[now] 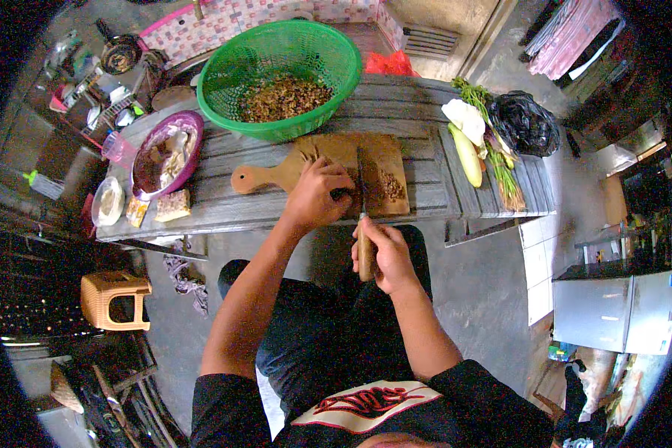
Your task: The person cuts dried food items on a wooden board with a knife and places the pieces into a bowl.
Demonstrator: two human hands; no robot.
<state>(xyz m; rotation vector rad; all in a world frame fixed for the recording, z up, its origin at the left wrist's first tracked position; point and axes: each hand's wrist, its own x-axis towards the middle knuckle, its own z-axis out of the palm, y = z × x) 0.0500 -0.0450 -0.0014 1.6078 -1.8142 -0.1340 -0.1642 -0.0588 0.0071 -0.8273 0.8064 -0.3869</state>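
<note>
A wooden cutting board (385, 150) with a round-ended handle lies before me on the grey wood-patterned table (420, 106). My right hand (385, 252) grips the wooden handle of a knife (365, 252), whose dark blade points away from me across the board. Left of the blade, my left hand (322, 193) presses down with curled fingers on thin dark pieces (310, 155) that stick out past the fingertips; most of what it holds is hidden. Small chopped brown bits (391, 186) lie on the board's right side.
Behind the board stands a green plastic colander (280, 131) with chopped brown matter. A purple bowl (196, 126), a pink cup (116, 148) and a small clear container (107, 201) sit left. Right are a pale long vegetable (466, 157), leafy greens (504, 179) and a black plastic bag (526, 123).
</note>
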